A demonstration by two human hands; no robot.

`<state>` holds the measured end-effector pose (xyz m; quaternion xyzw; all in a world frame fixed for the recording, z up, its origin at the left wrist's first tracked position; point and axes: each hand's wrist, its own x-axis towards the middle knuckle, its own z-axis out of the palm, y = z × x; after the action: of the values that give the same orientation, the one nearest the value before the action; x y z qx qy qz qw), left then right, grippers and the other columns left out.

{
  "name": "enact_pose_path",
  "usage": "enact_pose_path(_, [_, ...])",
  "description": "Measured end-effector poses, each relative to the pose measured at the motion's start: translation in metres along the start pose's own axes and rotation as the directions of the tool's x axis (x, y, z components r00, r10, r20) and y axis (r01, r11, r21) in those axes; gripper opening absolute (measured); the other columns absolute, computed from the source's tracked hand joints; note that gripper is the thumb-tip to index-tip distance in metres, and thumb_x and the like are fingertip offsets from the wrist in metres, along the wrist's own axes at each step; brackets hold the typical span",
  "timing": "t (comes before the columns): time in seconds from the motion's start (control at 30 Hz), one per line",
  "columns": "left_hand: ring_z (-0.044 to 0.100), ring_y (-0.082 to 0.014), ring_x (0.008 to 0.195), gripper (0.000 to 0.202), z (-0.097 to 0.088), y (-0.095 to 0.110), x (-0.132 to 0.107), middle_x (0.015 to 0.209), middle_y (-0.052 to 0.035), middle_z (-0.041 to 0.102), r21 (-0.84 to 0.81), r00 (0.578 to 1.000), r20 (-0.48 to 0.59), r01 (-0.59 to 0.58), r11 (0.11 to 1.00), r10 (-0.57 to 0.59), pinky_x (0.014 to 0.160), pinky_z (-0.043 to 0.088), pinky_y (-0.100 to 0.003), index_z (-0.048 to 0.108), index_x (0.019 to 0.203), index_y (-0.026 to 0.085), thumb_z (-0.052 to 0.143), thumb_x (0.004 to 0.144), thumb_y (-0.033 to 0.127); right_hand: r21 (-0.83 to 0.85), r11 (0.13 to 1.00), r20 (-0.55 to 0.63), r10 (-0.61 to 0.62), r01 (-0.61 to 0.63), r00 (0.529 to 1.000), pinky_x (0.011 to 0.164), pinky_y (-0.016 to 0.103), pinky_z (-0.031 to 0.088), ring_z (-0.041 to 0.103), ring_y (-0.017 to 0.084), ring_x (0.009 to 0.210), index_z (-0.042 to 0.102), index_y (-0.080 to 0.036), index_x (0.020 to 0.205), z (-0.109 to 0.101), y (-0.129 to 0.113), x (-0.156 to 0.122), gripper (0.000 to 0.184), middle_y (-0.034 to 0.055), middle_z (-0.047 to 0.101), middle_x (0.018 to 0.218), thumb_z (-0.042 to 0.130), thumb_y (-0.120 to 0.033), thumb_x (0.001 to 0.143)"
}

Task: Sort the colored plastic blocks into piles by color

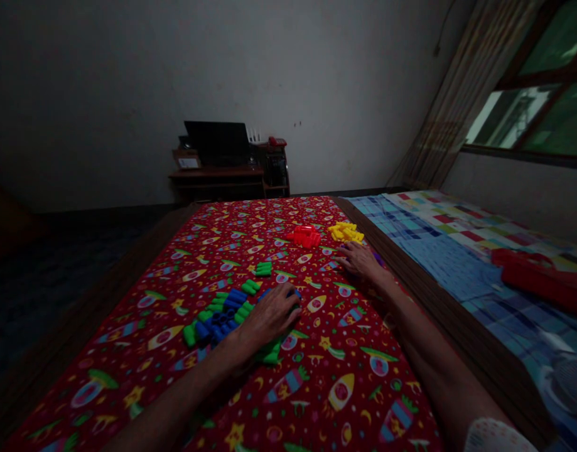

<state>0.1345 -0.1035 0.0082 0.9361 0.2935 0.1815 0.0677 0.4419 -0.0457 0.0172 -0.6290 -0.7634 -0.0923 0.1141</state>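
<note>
My left hand rests palm down on the right side of a pile of small green pieces and blue pieces, which look like short plastic tubes. Its fingers are apart, bent over a few of the blue ones, and the palm hides part of the pile. Farther off to the right, my right hand lies palm down with its fingers spread. It partly covers some purple pieces. Just beyond its fingertips is a heap of yellow pieces. Shiny red pieces form another group to the left of that.
A red cloth printed with rockets covers the long table. Several green pieces sit apart from the pile. On the right is a bed with a red bag and a fan. A monitor stands on a desk against the wall.
</note>
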Motion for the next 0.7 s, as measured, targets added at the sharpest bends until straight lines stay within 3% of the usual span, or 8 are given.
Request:
enact_pose_path(0.13, [0.056,-0.0218,0.101,0.015,-0.002,0.002,0.000,0.109,-0.0087,0.057,-0.006,1.000,-0.017,0.000,1.000,0.000,0.089,0.050,-0.037,0.059,0.095,0.021,0.045,0.095,0.027,0.024,0.999,0.114,-0.029,0.027,0.993,0.088,0.030,0.047,0.064,0.022,0.102,0.072,-0.021,0.112,0.000,0.009,0.000,0.038,0.0120,0.066,0.120,0.047,-0.045,0.096])
enact_pose_path(0.37, [0.056,-0.0224,0.106,0.012,-0.001,0.002,-0.001,0.113,-0.0095,0.056,-0.007,1.000,-0.008,0.000,1.000,0.000,0.093,0.049,-0.037,0.057,0.096,0.021,0.046,0.095,0.025,0.138,0.990,0.117,-0.046,0.030,0.992,0.089,0.031,0.047,0.066,0.024,0.103,0.072,-0.016,0.109,-0.012,0.010,-0.007,0.031,0.0124,0.070,0.114,0.051,-0.034,0.094])
enact_pose_path(0.57, [0.055,-0.0236,0.106,0.014,0.004,-0.003,-0.001,0.114,-0.0102,0.055,0.009,1.000,-0.001,-0.009,1.000,0.009,0.092,0.049,-0.039,0.057,0.097,0.020,0.045,0.096,0.027,0.279,0.950,-0.061,0.160,-0.137,0.985,0.096,0.037,0.047,0.062,0.027,0.115,0.065,-0.017,0.125,-0.024,0.027,-0.011,0.042,0.0136,0.066,0.126,0.051,-0.042,0.093])
enact_pose_path(0.7, [0.054,-0.0233,0.106,0.013,0.006,-0.004,-0.001,0.114,-0.0098,0.055,0.009,1.000,-0.002,-0.015,1.000,0.015,0.092,0.049,-0.039,0.056,0.096,0.020,0.045,0.095,0.026,0.249,0.937,0.093,0.228,-0.245,0.969,0.105,0.045,0.042,0.051,0.033,0.128,0.053,-0.018,0.139,-0.024,0.047,-0.016,0.065,0.0157,0.056,0.139,0.059,-0.054,0.085])
